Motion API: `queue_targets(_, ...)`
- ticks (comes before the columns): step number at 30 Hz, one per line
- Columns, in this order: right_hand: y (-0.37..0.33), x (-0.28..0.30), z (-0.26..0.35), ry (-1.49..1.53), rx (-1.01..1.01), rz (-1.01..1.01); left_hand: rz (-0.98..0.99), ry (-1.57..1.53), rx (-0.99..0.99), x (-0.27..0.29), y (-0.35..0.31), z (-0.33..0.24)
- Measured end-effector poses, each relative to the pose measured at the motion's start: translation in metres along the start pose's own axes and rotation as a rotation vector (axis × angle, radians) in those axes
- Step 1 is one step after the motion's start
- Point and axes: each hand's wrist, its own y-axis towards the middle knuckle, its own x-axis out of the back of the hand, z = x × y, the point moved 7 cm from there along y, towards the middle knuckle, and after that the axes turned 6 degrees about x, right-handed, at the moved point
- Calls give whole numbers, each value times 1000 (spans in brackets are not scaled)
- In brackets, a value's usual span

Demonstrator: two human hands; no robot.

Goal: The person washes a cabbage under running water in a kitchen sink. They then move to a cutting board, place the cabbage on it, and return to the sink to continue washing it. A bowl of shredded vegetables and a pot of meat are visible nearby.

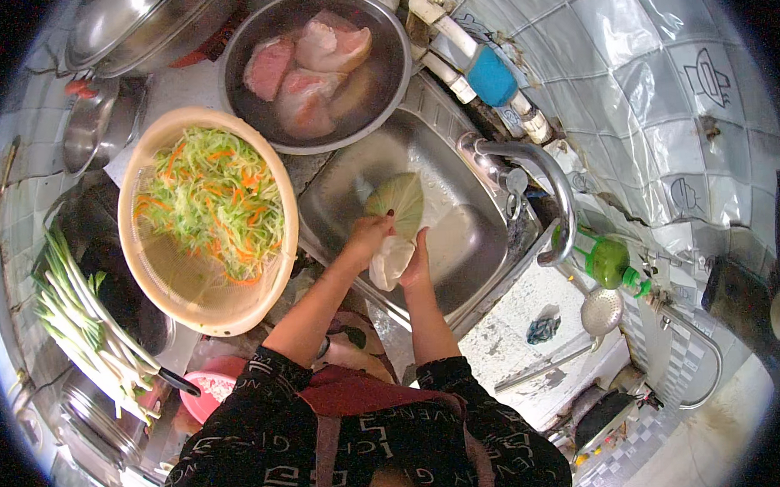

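Over the steel sink point(315, 214), both my hands hold one pale green leaf with a thick white base, which looks like a cabbage leaf point(398, 198). My left hand point(372, 235) is closed on its left side, fingers lying across the middle. My right hand point(417, 261) grips the white lower part from the right, and some of its fingers are hidden behind the leaf. Cloudy water lies in the bottom of the sink. To the left stands a peach-coloured strainer basket point(131, 246) with shredded green vegetable and carrot point(218, 194).
Beyond the sink a steel basin point(230, 98) holds several chunks of raw meat point(310, 99) in water. A curved faucet point(561, 179) arches at the right, near a green bottle point(607, 262) and a skimmer point(601, 311). Spring onions point(89, 331) and a pink bowl point(201, 404) are at the left.
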Motion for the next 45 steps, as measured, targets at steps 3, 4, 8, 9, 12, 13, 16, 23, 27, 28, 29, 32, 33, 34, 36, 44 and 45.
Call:
queue_targets(3, -17, -47, 22, 3, 290, 36, 45, -80, 97, -5, -20, -9)
queue_targets(4, -29, -64, 37, -203, 345, -23, 33, 1, 109, -7, -24, -11)
queue_targets(8, -47, -91, 68, -950, 578, -261, -160, 778, -283, 0, -10, -11)
queue_targets(9, -50, -91, 67, -1079, 621, -357, -264, 828, -351, 2, 0, 0)
queue_targets(12, -44, -102, 60, -1486, 583, -477, -352, 944, -302, 12, 24, 27)
queue_targets(13, -43, -120, 60, -1677, 521, -470, -343, 972, -241, 20, 31, 34)
queue_targets(16, -6, -99, 62, -2082, 747, -330, -57, 473, -20, 12, 9, 37)
queue_targets(23, 74, -67, 30, -1916, 280, 88, -64, 458, 179, 22, 6, 40)
queue_targets(27, 33, -104, 13, -2011, 973, 18, -300, 630, -174, 24, 22, 55)
queue_targets(28, 35, -101, 13, -2029, 962, -50, -377, 619, -322, 25, 26, 58)
queue_targets(29, 38, -93, 17, -2046, 953, -142, -322, 647, -212, 24, 26, 54)
queue_targets(32, 54, -80, 27, -2208, 964, -226, -242, 701, -18, 19, 12, 30)
queue_targets(33, 62, -87, 23, -2277, 972, -205, -288, 705, -36, 25, 17, 34)
queue_targets(34, 71, -87, 22, -2274, 884, -235, -333, 710, -53, 29, 21, 38)
queue_targets(36, 85, -102, 22, -2267, 706, -302, -231, 863, 49, 27, 31, 21)
queue_targets(44, 118, -117, 14, -2367, 525, -282, -317, 854, -111, 33, 38, -12)
queue_targets(45, 121, -119, 11, -2372, 526, -236, -371, 756, -170, 36, 38, -17)
